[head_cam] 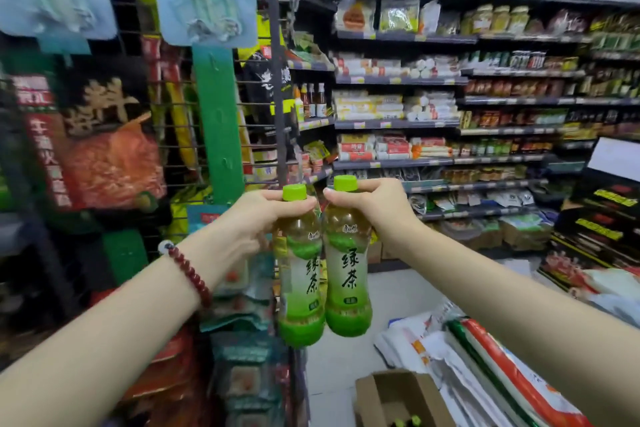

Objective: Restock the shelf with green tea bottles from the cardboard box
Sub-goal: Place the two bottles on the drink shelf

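The left hand (256, 218) grips a green tea bottle (300, 274) at its neck, with the fingers curled just under the green cap (294, 192). The right hand (374, 210) grips a second bottle (348, 270) in the same way, under its own cap (345, 183). Both bottles hang upright in the air, side by side, and their bodies touch each other between the two hands. A red bead bracelet (192, 276) sits on the left wrist. Below the right arm, on the floor, stands an open cardboard box (391, 395), and green caps of more bottles (407, 422) show inside it. Beyond the hands are store shelves (398, 123) full of packaged goods. Left of the left hand, snack bags (104, 146) hang on a wire rack (259, 114).
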The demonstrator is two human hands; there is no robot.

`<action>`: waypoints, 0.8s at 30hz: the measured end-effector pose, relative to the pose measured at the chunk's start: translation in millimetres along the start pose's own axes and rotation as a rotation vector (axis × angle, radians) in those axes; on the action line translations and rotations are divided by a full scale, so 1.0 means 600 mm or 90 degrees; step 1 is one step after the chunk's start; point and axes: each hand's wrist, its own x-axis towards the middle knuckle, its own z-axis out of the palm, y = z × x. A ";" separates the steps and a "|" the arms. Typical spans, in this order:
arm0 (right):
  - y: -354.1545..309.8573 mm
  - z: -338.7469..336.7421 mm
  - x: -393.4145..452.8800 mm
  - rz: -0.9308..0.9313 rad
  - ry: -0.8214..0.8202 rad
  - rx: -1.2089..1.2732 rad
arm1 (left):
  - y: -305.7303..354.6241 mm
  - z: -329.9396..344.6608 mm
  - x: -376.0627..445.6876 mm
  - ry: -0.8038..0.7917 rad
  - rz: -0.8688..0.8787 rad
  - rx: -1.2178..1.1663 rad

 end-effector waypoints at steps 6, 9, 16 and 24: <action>-0.055 0.137 -0.032 0.004 0.019 0.037 | 0.029 -0.136 -0.058 -0.022 0.024 0.029; -0.075 0.196 -0.033 -0.017 0.014 0.028 | 0.044 -0.191 -0.081 0.001 0.052 0.044; -0.117 0.319 -0.011 -0.050 -0.057 0.052 | 0.072 -0.313 -0.135 0.067 0.042 0.041; -0.168 0.461 -0.010 -0.101 -0.152 0.065 | 0.083 -0.444 -0.201 0.188 0.094 -0.018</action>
